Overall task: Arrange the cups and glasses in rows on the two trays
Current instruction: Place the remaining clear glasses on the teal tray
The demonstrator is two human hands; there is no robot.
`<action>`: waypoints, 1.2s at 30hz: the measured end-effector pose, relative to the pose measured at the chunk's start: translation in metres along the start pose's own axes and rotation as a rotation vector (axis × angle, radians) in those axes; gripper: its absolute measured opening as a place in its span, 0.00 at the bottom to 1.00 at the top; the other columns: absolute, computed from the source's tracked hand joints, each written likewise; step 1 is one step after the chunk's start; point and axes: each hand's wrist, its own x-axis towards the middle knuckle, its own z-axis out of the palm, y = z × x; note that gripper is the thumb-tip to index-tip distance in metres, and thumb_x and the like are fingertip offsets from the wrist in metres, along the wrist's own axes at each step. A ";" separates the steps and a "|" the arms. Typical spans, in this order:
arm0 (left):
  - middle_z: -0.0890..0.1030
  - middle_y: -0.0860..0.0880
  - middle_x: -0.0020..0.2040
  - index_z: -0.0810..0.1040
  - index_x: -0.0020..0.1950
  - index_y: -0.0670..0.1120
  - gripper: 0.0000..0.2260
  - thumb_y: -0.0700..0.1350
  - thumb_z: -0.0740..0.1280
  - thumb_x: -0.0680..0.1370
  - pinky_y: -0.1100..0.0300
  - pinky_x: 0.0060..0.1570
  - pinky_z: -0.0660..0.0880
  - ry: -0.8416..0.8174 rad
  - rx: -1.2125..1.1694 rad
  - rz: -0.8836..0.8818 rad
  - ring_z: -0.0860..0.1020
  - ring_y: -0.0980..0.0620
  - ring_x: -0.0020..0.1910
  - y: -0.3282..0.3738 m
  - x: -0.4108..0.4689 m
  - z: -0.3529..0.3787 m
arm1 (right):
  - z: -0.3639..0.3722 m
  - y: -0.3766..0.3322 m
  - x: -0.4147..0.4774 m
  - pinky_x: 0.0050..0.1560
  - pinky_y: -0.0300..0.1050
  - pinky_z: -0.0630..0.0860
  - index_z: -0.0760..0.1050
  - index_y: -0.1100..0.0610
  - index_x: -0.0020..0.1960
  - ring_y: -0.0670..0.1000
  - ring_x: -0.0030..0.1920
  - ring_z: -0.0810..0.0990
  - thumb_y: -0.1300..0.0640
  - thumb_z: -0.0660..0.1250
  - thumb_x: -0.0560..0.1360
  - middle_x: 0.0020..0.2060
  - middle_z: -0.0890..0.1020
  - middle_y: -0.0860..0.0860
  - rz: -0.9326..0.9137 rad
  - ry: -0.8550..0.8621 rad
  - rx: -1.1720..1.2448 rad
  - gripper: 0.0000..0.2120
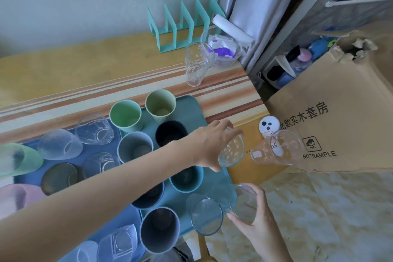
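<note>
A teal tray (197, 110) on the right holds several coloured cups, among them a green cup (125, 116) and a black cup (171, 134), plus a clear glass (206, 216) at its near edge. A blue tray (125, 218) on the left carries several glasses and frosted cups. My left hand (212, 140) reaches across the teal tray and grips a clear glass (231, 151) from above, at the tray's right edge. My right hand (253, 225) holds another clear glass (243, 202) off the table's corner. One clear glass (274, 148) lies on its side by the cardboard box. A tall clear glass (196, 64) stands at the back.
A large cardboard box (344, 117) leans against the table's right edge. A teal rack (182, 25), a clear bowl with a purple packet (221, 49) and a white roll (232, 28) sit at the back right. A white tag (268, 126) lies near the box.
</note>
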 end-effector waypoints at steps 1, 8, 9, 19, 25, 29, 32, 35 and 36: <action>0.63 0.49 0.67 0.56 0.72 0.54 0.43 0.47 0.76 0.64 0.59 0.45 0.72 -0.018 0.008 0.002 0.65 0.49 0.63 0.000 0.000 0.003 | 0.000 0.000 0.000 0.54 0.50 0.78 0.63 0.41 0.63 0.42 0.62 0.73 0.48 0.74 0.62 0.61 0.73 0.39 0.003 -0.002 -0.002 0.33; 0.61 0.47 0.66 0.56 0.71 0.50 0.42 0.46 0.76 0.64 0.59 0.42 0.74 -0.074 0.049 -0.014 0.65 0.48 0.62 0.002 0.000 0.021 | 0.000 0.000 0.000 0.54 0.50 0.78 0.63 0.41 0.63 0.42 0.62 0.73 0.46 0.73 0.62 0.61 0.73 0.38 0.010 -0.006 -0.004 0.33; 0.61 0.47 0.66 0.56 0.71 0.50 0.42 0.46 0.76 0.64 0.60 0.41 0.72 -0.064 0.049 -0.022 0.65 0.48 0.61 0.002 -0.001 0.022 | 0.000 0.000 0.001 0.54 0.50 0.78 0.63 0.41 0.63 0.42 0.62 0.73 0.46 0.74 0.62 0.61 0.73 0.38 0.010 -0.007 -0.003 0.33; 0.60 0.51 0.67 0.54 0.72 0.53 0.46 0.56 0.77 0.62 0.55 0.49 0.76 -0.064 -0.052 -0.029 0.63 0.51 0.64 -0.005 -0.009 0.028 | 0.000 -0.001 0.003 0.56 0.50 0.77 0.63 0.42 0.63 0.43 0.63 0.73 0.46 0.74 0.62 0.61 0.74 0.39 0.028 -0.030 0.010 0.34; 0.60 0.54 0.71 0.55 0.73 0.58 0.40 0.62 0.71 0.67 0.54 0.62 0.69 -0.101 -0.267 -0.104 0.65 0.52 0.68 -0.013 -0.006 0.011 | -0.002 -0.002 0.005 0.57 0.48 0.76 0.61 0.42 0.64 0.43 0.63 0.73 0.40 0.72 0.62 0.61 0.74 0.41 0.019 -0.041 -0.034 0.35; 0.62 0.52 0.70 0.57 0.72 0.58 0.41 0.57 0.75 0.65 0.55 0.53 0.71 -0.138 -0.140 -0.067 0.70 0.49 0.63 -0.007 -0.004 0.011 | -0.002 -0.002 0.005 0.57 0.49 0.76 0.61 0.42 0.64 0.43 0.63 0.73 0.44 0.74 0.62 0.61 0.75 0.42 0.011 -0.039 -0.052 0.35; 0.65 0.50 0.67 0.58 0.72 0.53 0.40 0.55 0.75 0.65 0.58 0.47 0.68 -0.101 -0.022 -0.040 0.71 0.48 0.61 0.001 -0.001 0.017 | -0.003 -0.002 0.004 0.56 0.49 0.77 0.61 0.42 0.64 0.43 0.63 0.73 0.44 0.73 0.62 0.61 0.75 0.42 0.015 -0.042 -0.055 0.34; 0.67 0.49 0.65 0.59 0.71 0.50 0.39 0.56 0.74 0.65 0.59 0.45 0.67 -0.059 -0.008 -0.060 0.72 0.47 0.58 0.007 0.002 0.022 | -0.003 -0.002 0.003 0.56 0.49 0.77 0.61 0.42 0.64 0.44 0.63 0.73 0.42 0.72 0.63 0.61 0.75 0.42 0.015 -0.042 -0.062 0.34; 0.67 0.49 0.64 0.60 0.70 0.50 0.39 0.56 0.74 0.65 0.58 0.46 0.68 -0.047 -0.017 -0.066 0.72 0.47 0.57 0.009 0.002 0.024 | -0.002 -0.002 0.003 0.56 0.49 0.77 0.60 0.42 0.64 0.43 0.63 0.73 0.43 0.72 0.63 0.61 0.75 0.42 0.013 -0.042 -0.065 0.34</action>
